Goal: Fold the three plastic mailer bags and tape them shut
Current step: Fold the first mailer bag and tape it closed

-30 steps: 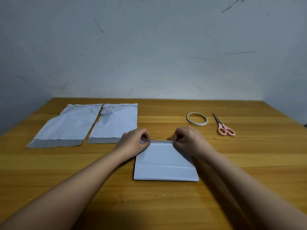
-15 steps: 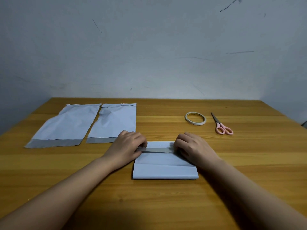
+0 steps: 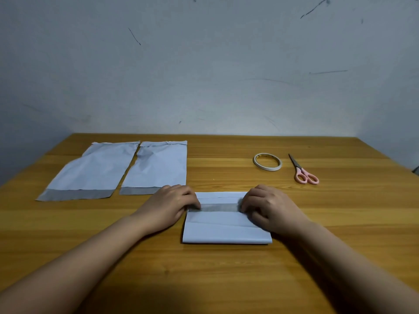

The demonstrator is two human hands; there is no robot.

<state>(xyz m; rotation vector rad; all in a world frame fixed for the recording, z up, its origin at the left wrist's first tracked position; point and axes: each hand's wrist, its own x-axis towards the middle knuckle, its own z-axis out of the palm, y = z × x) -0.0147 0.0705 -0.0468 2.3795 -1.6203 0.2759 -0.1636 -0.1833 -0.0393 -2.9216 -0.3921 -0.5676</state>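
The folded mailer bag (image 3: 226,225) lies near centre on the table (image 3: 226,279); its grey flap (image 3: 218,207) is pinned at each end by the left hand (image 3: 172,206) and right hand (image 3: 269,207), fingers curled; the crease should be pressed flat before tape is fetched.

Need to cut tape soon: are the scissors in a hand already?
No, the scissors lie on the table beside the tape roll.

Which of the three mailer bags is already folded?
The near-centre mailer bag, under the left hand and right hand. The two far-left bags lie flat, unfolded, grey flaps showing.
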